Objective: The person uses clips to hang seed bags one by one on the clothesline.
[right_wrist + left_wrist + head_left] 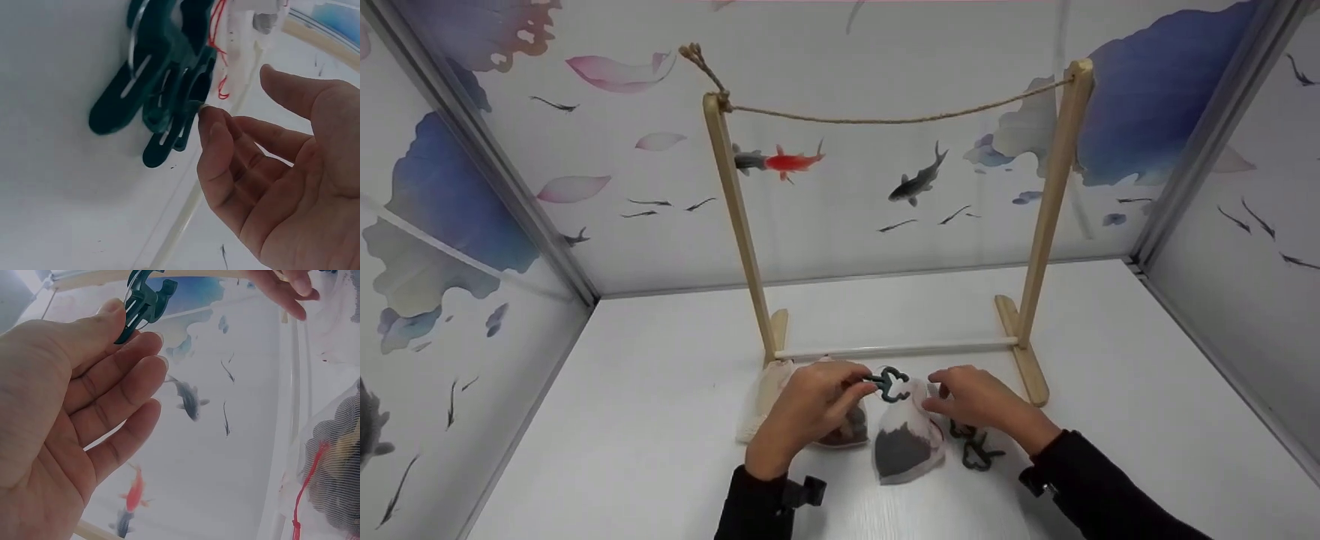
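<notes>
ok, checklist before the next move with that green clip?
1. Green clip secured: ok, left hand pinches it.
2. Right hand free: ok, fingers hold nothing.
3. Grey-filled pouch lifted: not ok, it's on the table.
4. Rope spans both posts: ok, sags slightly.
5. Rope fixed firmly at the right post: cannot tell, too small to see.
6. Spare clips to hand: ok, beside the pouch.
</notes>
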Demonstrator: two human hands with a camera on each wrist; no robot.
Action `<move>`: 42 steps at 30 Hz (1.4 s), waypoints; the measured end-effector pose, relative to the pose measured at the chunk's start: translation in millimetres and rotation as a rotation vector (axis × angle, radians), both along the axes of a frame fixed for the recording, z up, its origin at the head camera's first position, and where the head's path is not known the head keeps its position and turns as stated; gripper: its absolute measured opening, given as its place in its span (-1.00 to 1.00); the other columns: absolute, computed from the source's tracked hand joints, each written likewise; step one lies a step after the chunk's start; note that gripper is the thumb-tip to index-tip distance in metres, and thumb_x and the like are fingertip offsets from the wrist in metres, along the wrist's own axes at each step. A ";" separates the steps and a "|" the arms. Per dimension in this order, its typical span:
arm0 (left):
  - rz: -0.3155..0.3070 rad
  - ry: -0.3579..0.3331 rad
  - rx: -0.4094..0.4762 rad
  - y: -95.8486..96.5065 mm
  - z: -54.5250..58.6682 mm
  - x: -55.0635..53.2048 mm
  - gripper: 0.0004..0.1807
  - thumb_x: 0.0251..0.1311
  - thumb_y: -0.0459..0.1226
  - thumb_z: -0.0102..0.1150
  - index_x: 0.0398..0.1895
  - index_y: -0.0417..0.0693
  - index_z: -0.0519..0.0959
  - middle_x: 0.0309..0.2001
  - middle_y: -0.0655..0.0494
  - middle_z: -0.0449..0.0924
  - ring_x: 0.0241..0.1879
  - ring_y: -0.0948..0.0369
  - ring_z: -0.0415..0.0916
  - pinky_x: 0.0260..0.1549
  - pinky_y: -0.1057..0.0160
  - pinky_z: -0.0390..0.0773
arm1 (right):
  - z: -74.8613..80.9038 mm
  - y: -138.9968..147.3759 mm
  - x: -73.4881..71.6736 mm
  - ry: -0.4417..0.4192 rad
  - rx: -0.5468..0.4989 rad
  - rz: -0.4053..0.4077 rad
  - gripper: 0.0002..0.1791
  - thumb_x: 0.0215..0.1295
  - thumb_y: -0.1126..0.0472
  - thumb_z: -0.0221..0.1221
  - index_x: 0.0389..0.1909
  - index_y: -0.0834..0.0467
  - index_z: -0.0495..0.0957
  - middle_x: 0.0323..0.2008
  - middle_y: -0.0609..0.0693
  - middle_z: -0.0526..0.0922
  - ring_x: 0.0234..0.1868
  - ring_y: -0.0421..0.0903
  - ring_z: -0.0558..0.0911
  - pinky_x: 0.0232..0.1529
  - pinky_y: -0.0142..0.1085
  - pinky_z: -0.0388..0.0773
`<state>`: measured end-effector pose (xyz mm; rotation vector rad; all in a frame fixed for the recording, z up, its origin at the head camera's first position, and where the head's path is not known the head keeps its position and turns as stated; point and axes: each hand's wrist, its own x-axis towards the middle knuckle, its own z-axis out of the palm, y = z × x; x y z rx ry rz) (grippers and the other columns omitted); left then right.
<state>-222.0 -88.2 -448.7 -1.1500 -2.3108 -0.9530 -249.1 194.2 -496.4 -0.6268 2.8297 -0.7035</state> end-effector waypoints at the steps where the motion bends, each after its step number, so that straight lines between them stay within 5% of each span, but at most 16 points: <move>1: 0.002 -0.006 -0.004 -0.1 0.8 0.2 -0.83 0.39 -0.17 0.26 -0.20 -0.08 0.72 -0.32 0.22 0.70 -0.41 0.36 0.51 -0.37 0.33 0.54 | -0.6 -1.0 -3.4 -0.015 0.006 -0.001 -0.44 0.35 0.02 0.33 0.18 0.36 0.56 -0.29 0.04 0.71 -0.32 -0.09 0.66 -0.26 -0.09 0.61; 8: 0.015 -0.039 -0.030 -1.7 -0.9 -1.2 -0.81 0.42 -0.14 0.22 -0.20 -0.05 0.70 -0.34 0.26 0.67 -0.45 0.39 0.44 -0.43 0.39 0.46 | -3.6 -8.7 -14.6 -0.027 -0.011 0.003 -0.39 0.22 -0.09 0.42 0.11 0.28 0.61 -0.43 -0.09 0.64 -0.43 -0.18 0.58 -0.37 -0.15 0.55; 20: 0.007 -0.054 -0.046 -1.4 -6.5 -2.9 -0.80 0.42 -0.14 0.22 -0.19 -0.06 0.71 -0.33 0.24 0.69 -0.44 0.40 0.48 -0.44 0.42 0.46 | -10.4 -19.2 -12.5 -0.068 0.033 -0.014 -0.43 0.21 -0.02 0.45 0.12 0.15 0.48 -0.49 -0.09 0.51 -0.51 -0.13 0.48 -0.42 -0.15 0.42; 35: 0.012 -0.099 -0.020 -6.2 -8.7 -5.7 -0.79 0.38 -0.12 0.27 -0.22 -0.09 0.71 -0.35 0.23 0.70 -0.40 0.39 0.57 -0.40 0.39 0.55 | -17.5 -8.3 -21.3 -0.064 -0.073 0.008 -0.58 0.28 0.06 0.41 -0.01 0.17 0.49 -0.49 -0.09 0.52 -0.53 -0.16 0.48 -0.47 -0.21 0.42; 42: -0.013 -0.088 -0.001 -4.0 -10.0 -5.0 -0.78 0.36 -0.12 0.29 -0.23 -0.09 0.73 -0.35 0.23 0.72 -0.41 0.39 0.56 -0.41 0.40 0.54 | -21.9 -1.8 -25.4 -0.075 -0.121 0.005 -0.79 0.33 0.14 0.36 -0.23 0.15 0.54 -0.43 -0.09 0.55 -0.45 -0.17 0.51 -0.41 -0.21 0.49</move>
